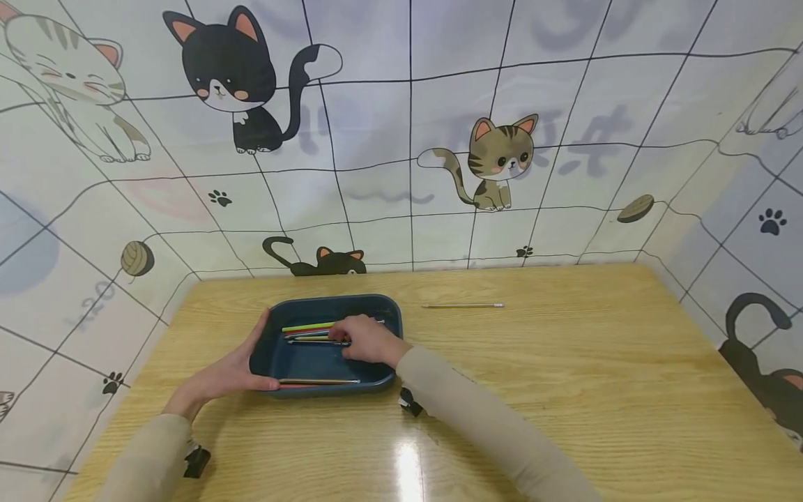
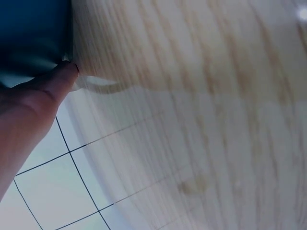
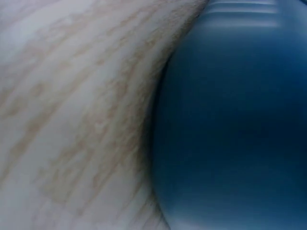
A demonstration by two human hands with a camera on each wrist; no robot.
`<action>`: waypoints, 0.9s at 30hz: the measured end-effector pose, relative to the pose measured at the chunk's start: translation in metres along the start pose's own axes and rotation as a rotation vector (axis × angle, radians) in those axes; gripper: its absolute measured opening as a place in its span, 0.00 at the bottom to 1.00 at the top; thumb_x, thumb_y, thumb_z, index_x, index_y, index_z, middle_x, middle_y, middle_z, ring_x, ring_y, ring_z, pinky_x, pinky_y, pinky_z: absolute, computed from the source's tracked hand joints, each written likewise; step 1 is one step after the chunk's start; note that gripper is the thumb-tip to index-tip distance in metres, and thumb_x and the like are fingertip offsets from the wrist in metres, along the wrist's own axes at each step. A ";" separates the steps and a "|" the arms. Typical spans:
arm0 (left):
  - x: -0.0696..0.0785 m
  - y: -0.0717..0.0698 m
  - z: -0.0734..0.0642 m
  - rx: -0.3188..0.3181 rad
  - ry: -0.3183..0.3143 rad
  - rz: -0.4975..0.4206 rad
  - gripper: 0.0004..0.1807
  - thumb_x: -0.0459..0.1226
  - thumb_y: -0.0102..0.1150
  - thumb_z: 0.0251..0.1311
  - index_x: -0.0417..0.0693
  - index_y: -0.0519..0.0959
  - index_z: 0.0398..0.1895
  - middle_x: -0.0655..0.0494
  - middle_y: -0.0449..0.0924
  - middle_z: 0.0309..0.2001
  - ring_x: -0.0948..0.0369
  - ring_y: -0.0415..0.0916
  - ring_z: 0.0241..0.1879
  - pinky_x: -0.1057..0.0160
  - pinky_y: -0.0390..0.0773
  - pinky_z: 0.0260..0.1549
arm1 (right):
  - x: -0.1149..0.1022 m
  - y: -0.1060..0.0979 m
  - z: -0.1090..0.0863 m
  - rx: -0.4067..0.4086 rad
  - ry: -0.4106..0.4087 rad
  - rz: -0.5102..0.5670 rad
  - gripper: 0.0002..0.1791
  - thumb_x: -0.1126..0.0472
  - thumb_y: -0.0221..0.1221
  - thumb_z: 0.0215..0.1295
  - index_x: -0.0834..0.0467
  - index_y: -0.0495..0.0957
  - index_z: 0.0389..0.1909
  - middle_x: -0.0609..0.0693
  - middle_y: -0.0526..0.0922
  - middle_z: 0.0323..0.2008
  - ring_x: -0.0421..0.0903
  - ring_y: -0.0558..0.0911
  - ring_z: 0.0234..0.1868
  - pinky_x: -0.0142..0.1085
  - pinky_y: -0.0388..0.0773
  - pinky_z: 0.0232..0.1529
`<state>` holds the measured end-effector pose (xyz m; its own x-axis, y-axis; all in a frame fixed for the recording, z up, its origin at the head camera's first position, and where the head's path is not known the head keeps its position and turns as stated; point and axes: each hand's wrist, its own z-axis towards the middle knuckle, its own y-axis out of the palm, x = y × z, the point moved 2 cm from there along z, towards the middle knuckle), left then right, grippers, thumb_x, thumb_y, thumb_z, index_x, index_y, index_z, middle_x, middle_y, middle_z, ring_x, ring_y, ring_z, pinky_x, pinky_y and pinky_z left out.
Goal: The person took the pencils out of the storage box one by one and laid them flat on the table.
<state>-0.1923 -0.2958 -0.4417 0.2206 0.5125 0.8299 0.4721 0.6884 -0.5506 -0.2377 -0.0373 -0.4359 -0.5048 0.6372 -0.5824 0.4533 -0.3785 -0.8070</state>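
Note:
A dark blue plastic tray (image 1: pixel 320 302) sits on the left half of the table. The left hand (image 1: pixel 228 369) holds its left end, thumb on the front corner and fingers along the outer left side. Inside the tray, the right hand (image 1: pixel 370 339) reaches in from the right with curled fingers around the end of a dark pencil (image 1: pixel 307 341). A bright green pencil (image 1: pixel 306 327) and others lie beside it, partly covered by that hand. Along the tray's front wall lies another pencil (image 1: pixel 323 381). The right wrist view shows only the tray's outer wall (image 3: pixel 230 115) and table.
A single pencil with a white end (image 1: pixel 464 305) lies on the wooden table (image 1: pixel 533 369), behind and right of the tray. A cloth printed with cats (image 1: pixel 376 139) hangs behind and at both sides. Small black devices (image 1: pixel 410 402) are worn at the wrists.

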 end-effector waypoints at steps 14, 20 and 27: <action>-0.002 0.000 0.002 -0.002 0.001 -0.014 0.70 0.36 0.75 0.46 0.65 0.25 0.75 0.40 0.21 0.75 0.37 0.26 0.70 0.29 0.39 0.58 | -0.002 0.003 -0.002 -0.024 -0.047 -0.054 0.18 0.71 0.63 0.60 0.58 0.80 0.52 0.49 0.78 0.43 0.40 0.75 0.42 0.28 0.72 0.44; -0.002 0.000 0.001 0.010 -0.003 -0.002 0.70 0.36 0.75 0.46 0.65 0.26 0.76 0.40 0.22 0.75 0.38 0.28 0.70 0.37 0.41 0.62 | 0.000 0.002 -0.002 -0.019 -0.037 0.014 0.17 0.70 0.65 0.58 0.60 0.81 0.49 0.49 0.81 0.41 0.38 0.78 0.38 0.26 0.73 0.40; 0.000 0.001 -0.001 0.009 0.012 -0.003 0.69 0.36 0.75 0.47 0.60 0.26 0.76 0.43 0.21 0.75 0.41 0.26 0.71 0.68 0.44 0.63 | 0.001 0.002 -0.002 -0.001 0.001 0.051 0.13 0.68 0.67 0.57 0.61 0.84 0.45 0.48 0.84 0.35 0.36 0.79 0.34 0.26 0.73 0.36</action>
<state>-0.1914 -0.2952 -0.4416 0.2295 0.5046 0.8323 0.4651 0.6943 -0.5492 -0.2362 -0.0363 -0.4374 -0.4803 0.6174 -0.6230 0.4793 -0.4101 -0.7760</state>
